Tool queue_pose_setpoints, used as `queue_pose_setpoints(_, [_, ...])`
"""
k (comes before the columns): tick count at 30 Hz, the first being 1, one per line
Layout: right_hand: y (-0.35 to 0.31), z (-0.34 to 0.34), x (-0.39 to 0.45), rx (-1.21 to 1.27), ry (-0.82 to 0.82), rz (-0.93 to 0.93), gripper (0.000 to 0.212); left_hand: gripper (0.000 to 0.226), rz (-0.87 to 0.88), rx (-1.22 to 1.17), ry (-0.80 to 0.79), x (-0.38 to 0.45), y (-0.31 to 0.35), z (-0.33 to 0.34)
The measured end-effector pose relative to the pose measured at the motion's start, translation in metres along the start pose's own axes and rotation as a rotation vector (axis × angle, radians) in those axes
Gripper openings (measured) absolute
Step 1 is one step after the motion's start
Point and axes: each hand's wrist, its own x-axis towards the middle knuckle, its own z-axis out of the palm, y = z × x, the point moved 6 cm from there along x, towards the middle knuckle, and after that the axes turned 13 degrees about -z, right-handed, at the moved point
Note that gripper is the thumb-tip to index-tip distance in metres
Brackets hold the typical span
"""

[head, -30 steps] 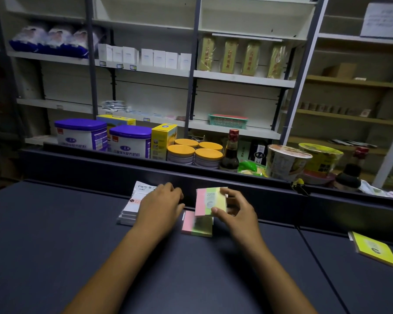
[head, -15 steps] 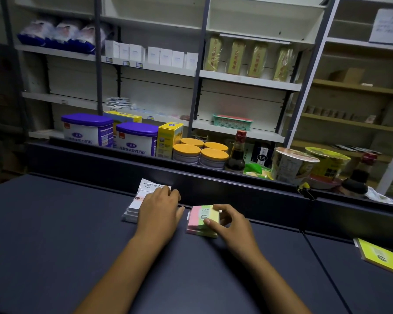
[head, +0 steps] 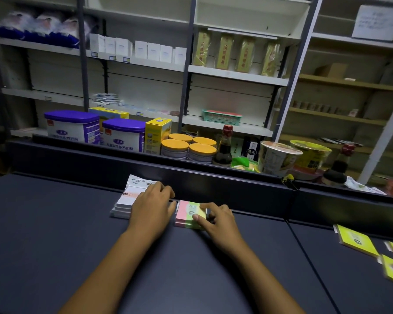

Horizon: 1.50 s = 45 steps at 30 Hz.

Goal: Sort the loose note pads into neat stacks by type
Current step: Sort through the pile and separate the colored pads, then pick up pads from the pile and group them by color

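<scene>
Two stacks stand on the worktop point(head: 55, 245) against its rear ledge. Left hand point(head: 153, 206) rests flat, fingers loosely spread, on the white pad stack point(head: 125, 203). Right hand point(head: 218, 219) pinches the pink-green pad stack point(head: 187, 213), squaring it. Loose yellow pads point(head: 359, 241) lie unsorted, well apart, far right.

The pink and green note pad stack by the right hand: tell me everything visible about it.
The pink and green note pad stack is a small block of paper pads, pink on its left part and yellow-green on its right, with a printed label on top. It lies flat on the dark counter, close to the raised back ledge. The right hand rests fingers on its top and right edge; the left hand sits just beside it.
</scene>
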Motion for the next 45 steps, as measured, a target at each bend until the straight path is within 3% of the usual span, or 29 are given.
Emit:
queue_pose_setpoints(4, [-0.002,-0.029,-0.005,0.008,0.031,0.006,0.044,0.021,0.063,-0.002,-0.036,0.0,0.019,-0.004])
queue_pose_setpoints(11, [0.021,-0.121,-0.053,-0.374,-0.127,0.006,0.048,0.029,0.203,0.006,-0.141,-0.018,0.097,-0.008])
queue_pose_setpoints(16, [0.037,-0.188,-0.102,-0.576,-0.133,0.037,0.053,0.03,0.29,-0.043,-0.166,-0.051,0.17,-0.01])
queue_pose_setpoints(30, [0.083,-0.365,-0.275,-0.631,-0.054,0.226,0.055,0.032,0.446,-0.141,-0.25,-0.183,0.369,-0.02])
queue_pose_setpoints(45, [0.128,-0.46,-0.347,-0.657,-0.004,0.317,0.048,0.028,0.512,-0.157,-0.287,-0.232,0.482,0.002])
